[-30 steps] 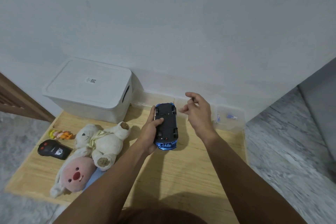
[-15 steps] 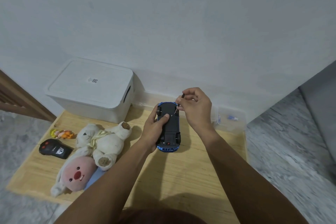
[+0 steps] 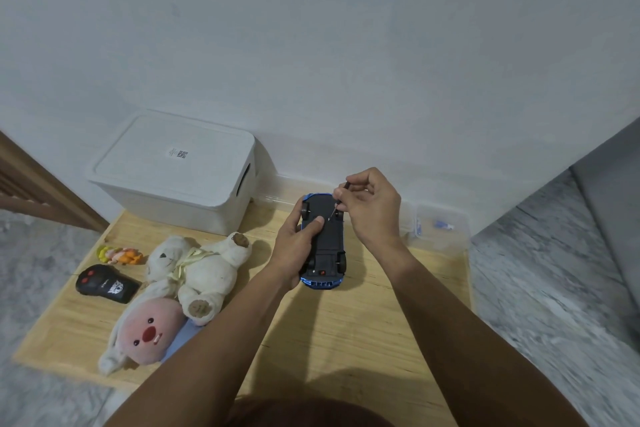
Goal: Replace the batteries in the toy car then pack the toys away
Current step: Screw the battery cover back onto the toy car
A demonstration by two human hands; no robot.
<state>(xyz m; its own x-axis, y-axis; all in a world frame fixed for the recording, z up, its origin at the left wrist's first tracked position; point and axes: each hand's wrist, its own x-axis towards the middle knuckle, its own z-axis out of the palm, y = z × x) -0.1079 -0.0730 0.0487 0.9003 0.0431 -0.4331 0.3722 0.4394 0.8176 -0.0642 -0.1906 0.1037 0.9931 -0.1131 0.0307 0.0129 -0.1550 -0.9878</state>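
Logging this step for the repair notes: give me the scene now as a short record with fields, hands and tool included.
surface: wooden table
toy car: blue toy car upside down, black underside up
left hand: left hand grips the car's side, thumb on the underside
right hand: right hand pinches a small screwdriver, tip at the underside
storage: white lidded box, lid on
other toys: white teddy bear, pink plush, black remote
stage: battery cover looks not yet off
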